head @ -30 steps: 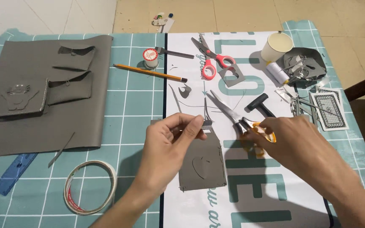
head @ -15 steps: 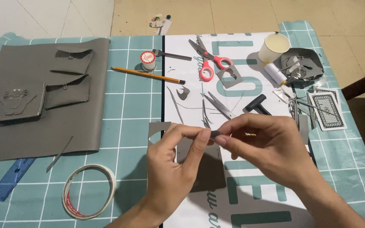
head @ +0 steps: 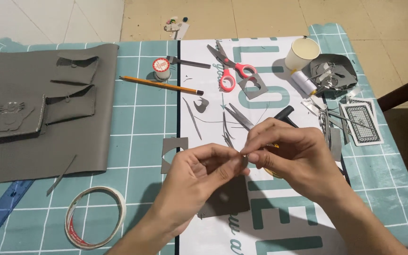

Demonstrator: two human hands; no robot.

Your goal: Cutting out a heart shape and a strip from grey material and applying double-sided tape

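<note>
Seen from above: left hand (head: 199, 177) and right hand (head: 291, 156) brought together over the middle of the tabletop (head: 138, 118), fingertips of both pinched shut on something very fine at the point of meeting, too small to name for certain, perhaps a needle or a thread end. Directly beneath the hands, a grey leather piece (head: 227, 200), flat on the white printed sheet (head: 279, 222), partly hidden by the left wrist. Judged thin, light and pliable, likely to bend under its own weight; best taken by an edge or corner between thumb and forefinger, pressed rather than squeezed, since soft leather could mark. The pinched item, judged slippery and easy to drop, needing a firm fingertip hold close to its end. Just beyond the hands, small snips (head: 239, 117) and a black mallet handle (head: 284, 113). Farther back, red-handled scissors (head: 230, 71), a pencil (head: 161, 85), a spool of white thread (head: 304, 82). At left, a large grey leather sheet (head: 48, 141) with pockets; near the front edge, a roll of tape (head: 95, 223) and a blue ruler (head: 5, 203).
</note>
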